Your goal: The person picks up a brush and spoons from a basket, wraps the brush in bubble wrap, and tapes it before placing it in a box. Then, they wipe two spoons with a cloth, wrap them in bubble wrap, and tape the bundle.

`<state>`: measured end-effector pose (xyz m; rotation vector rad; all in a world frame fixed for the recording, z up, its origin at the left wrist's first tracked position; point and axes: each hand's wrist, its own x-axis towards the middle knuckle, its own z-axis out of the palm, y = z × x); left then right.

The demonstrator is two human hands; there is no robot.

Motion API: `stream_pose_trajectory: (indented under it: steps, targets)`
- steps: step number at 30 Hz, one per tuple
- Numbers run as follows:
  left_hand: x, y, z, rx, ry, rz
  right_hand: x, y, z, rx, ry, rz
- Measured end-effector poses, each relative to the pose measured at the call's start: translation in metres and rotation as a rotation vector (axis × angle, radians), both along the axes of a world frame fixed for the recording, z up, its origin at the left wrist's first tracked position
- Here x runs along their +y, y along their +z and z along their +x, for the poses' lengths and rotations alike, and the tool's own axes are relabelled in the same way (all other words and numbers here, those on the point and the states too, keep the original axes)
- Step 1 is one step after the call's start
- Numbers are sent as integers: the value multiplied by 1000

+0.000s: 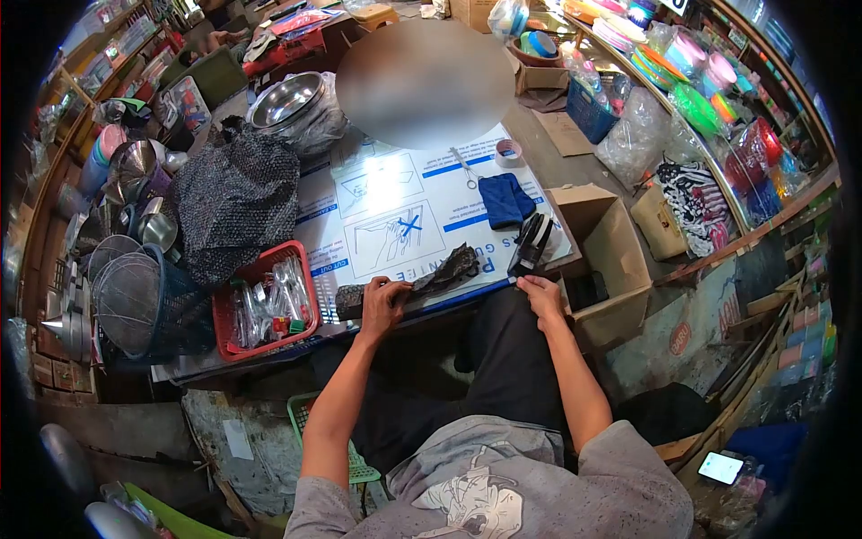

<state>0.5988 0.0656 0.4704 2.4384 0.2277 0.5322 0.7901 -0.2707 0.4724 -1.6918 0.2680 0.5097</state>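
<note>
My left hand (384,304) is closed on a long bundle of black bubble wrap (449,272) at the table's front edge. One end of the bundle sticks out left of my hand, and its crumpled end reaches to the right. My right hand (541,301) is in a pinch at the front right of the table, just below a black tape dispenser (532,247). Whatever its fingertips hold is too small to make out. Behind the dispenser lies a folded dark blue cloth (505,199), with scissors (467,172) and a tape roll (509,154) farther back.
A red basket (314,296) of packed utensils stands left of my left hand. Behind it are a large heap of black bubble wrap (235,193) and metal bowls (285,99). An open cardboard box (620,301) sits beside the table's right edge. Shelves of plasticware line the right.
</note>
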Motion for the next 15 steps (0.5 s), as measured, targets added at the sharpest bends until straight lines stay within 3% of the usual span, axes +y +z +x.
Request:
stream_pose_trajectory:
  steps: [8,15]
  targets:
    - [-7,1,-1,-19,19,75,9,-69,7,-290,-87,-109]
    - [-5,0,0,0,8,69,31,-40,0,-171,-213,-145]
